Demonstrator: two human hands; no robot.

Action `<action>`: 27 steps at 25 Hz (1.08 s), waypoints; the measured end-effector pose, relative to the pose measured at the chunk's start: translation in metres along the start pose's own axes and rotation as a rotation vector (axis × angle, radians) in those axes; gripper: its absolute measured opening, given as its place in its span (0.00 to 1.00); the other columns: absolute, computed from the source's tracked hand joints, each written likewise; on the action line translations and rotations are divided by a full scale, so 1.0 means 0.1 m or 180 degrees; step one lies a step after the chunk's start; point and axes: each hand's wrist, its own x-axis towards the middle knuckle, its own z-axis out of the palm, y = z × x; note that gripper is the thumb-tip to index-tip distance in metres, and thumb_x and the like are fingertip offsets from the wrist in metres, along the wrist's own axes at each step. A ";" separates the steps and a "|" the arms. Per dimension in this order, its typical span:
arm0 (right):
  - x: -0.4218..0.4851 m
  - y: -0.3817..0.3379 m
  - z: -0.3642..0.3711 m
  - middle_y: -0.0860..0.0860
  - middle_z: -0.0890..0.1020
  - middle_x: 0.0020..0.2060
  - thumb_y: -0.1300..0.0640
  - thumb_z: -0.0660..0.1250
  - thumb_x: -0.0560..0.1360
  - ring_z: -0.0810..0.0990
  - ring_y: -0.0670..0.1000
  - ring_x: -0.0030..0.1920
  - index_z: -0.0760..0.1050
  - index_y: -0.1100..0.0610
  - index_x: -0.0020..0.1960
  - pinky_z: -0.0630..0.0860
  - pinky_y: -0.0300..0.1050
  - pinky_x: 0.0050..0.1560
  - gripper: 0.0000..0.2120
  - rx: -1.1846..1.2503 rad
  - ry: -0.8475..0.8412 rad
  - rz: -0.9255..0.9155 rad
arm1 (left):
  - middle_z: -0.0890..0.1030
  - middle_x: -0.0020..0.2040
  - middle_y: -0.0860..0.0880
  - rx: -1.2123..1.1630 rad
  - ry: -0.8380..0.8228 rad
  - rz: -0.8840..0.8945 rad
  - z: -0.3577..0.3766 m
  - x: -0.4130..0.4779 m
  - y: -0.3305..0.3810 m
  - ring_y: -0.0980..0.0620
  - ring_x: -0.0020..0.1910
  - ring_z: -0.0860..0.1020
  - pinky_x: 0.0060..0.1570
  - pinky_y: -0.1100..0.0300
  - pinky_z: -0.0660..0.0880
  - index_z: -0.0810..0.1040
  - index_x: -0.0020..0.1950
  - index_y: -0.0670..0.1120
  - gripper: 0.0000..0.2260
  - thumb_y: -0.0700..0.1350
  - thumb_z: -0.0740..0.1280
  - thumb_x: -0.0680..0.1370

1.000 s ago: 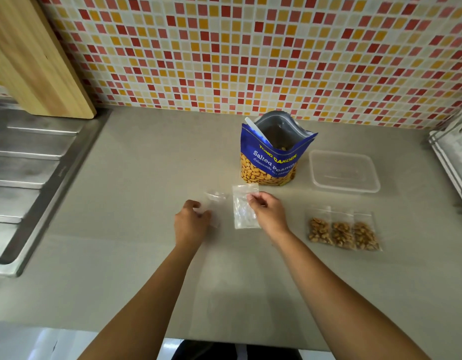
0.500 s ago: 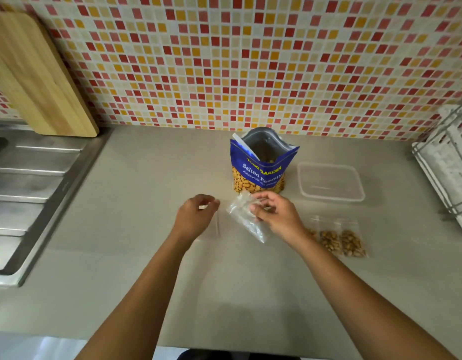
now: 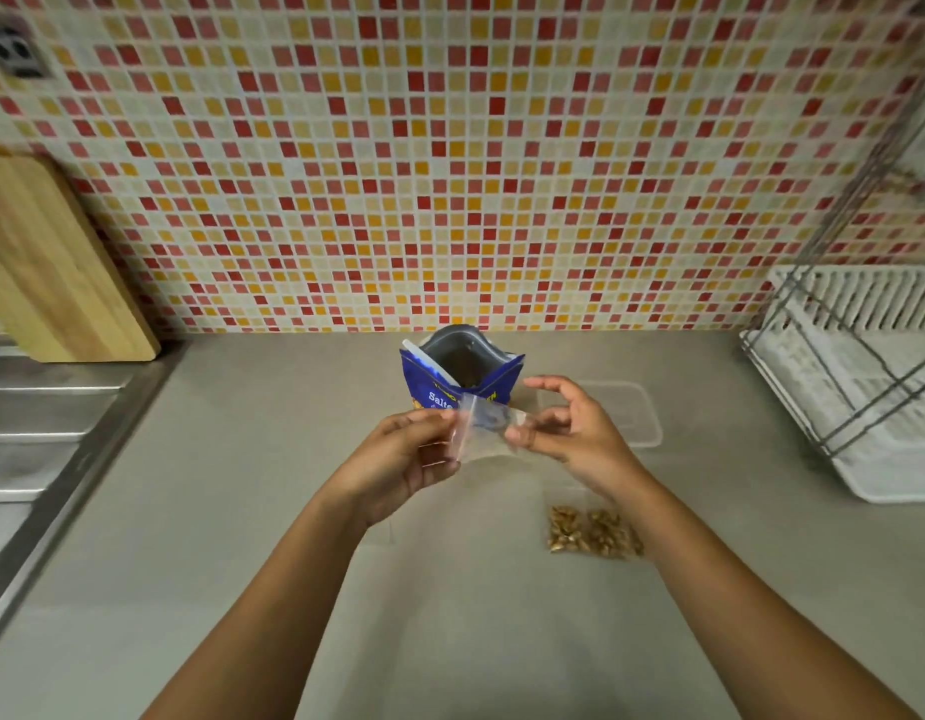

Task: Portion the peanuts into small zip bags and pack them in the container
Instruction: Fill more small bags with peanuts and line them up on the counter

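Note:
An empty clear small zip bag hangs in the air between my hands, in front of the blue peanut bag, which stands open on the counter. My left hand pinches the zip bag's left edge. My right hand pinches its right edge with thumb and forefinger, the other fingers spread. Filled zip bags of peanuts lie on the counter under my right forearm. The clear plastic container sits empty behind my right hand, partly hidden by it.
A steel sink drainboard lies at the left, with a wooden cutting board leaning on the tiled wall. A white dish rack with a wire frame stands at the right. Another flat clear bag lies faintly by my left wrist.
Both hands have lifted the empty zip bag off the counter and now hold it between them in front of the peanut bag. The camera has tilted up.

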 end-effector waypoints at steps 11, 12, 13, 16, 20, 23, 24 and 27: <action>0.12 -0.30 -0.13 0.47 0.84 0.40 0.58 0.73 0.70 0.82 0.43 0.43 0.70 0.44 0.61 0.75 0.37 0.44 0.23 -0.0581 -0.0078 -0.0291 | 0.82 0.42 0.44 0.0744 0.0332 0.0493 0.25 0.09 0.25 0.49 0.42 0.79 0.44 0.58 0.78 0.82 0.45 0.43 0.07 0.34 0.65 0.76; 0.15 -0.32 -0.13 0.48 0.85 0.41 0.57 0.72 0.70 0.82 0.44 0.45 0.70 0.44 0.61 0.76 0.38 0.47 0.23 -0.0576 -0.0080 -0.0375 | 0.82 0.41 0.44 0.0998 0.0433 0.0565 0.25 0.10 0.29 0.48 0.41 0.78 0.44 0.58 0.77 0.83 0.44 0.44 0.07 0.35 0.66 0.76; 0.17 -0.34 -0.14 0.48 0.85 0.42 0.56 0.72 0.71 0.82 0.45 0.46 0.70 0.44 0.62 0.76 0.38 0.50 0.23 -0.0544 -0.0071 -0.0466 | 0.81 0.40 0.44 0.1271 0.0542 0.0679 0.25 0.11 0.33 0.48 0.40 0.77 0.43 0.58 0.77 0.82 0.44 0.46 0.07 0.37 0.66 0.76; 0.22 -0.39 -0.12 0.47 0.84 0.45 0.52 0.73 0.68 0.80 0.43 0.46 0.67 0.46 0.65 0.74 0.32 0.50 0.28 -0.0752 0.0030 -0.0684 | 0.83 0.42 0.47 0.1979 0.0921 0.1079 0.20 0.15 0.46 0.48 0.42 0.81 0.46 0.58 0.80 0.82 0.48 0.46 0.05 0.40 0.67 0.76; 0.29 -0.37 -0.12 0.52 0.82 0.42 0.58 0.74 0.68 0.81 0.45 0.41 0.65 0.47 0.66 0.77 0.36 0.46 0.30 -0.0742 0.0179 -0.0615 | 0.82 0.41 0.50 0.2457 0.1048 0.1077 0.12 0.19 0.57 0.51 0.41 0.81 0.44 0.60 0.79 0.82 0.50 0.44 0.07 0.38 0.67 0.75; 0.34 -0.39 -0.11 0.49 0.82 0.38 0.66 0.68 0.72 0.83 0.46 0.43 0.62 0.50 0.69 0.79 0.40 0.49 0.30 0.0196 -0.0136 -0.0245 | 0.82 0.41 0.50 0.2480 0.1125 0.0971 0.07 0.23 0.64 0.53 0.41 0.80 0.39 0.65 0.78 0.82 0.52 0.44 0.07 0.38 0.67 0.75; 0.35 -0.39 -0.11 0.49 0.82 0.41 0.66 0.66 0.74 0.83 0.46 0.46 0.61 0.49 0.69 0.79 0.39 0.49 0.29 0.0327 -0.0172 -0.0174 | 0.82 0.42 0.49 0.2390 0.1114 0.0928 0.06 0.24 0.66 0.53 0.41 0.80 0.38 0.66 0.78 0.82 0.52 0.43 0.07 0.38 0.67 0.75; 0.34 -0.39 -0.15 0.47 0.71 0.66 0.54 0.66 0.75 0.69 0.45 0.66 0.57 0.47 0.72 0.68 0.39 0.62 0.30 -0.0744 0.0005 -0.0479 | 0.82 0.43 0.48 0.2160 0.1049 0.0782 0.04 0.26 0.69 0.51 0.42 0.80 0.35 0.68 0.78 0.81 0.50 0.43 0.06 0.37 0.66 0.76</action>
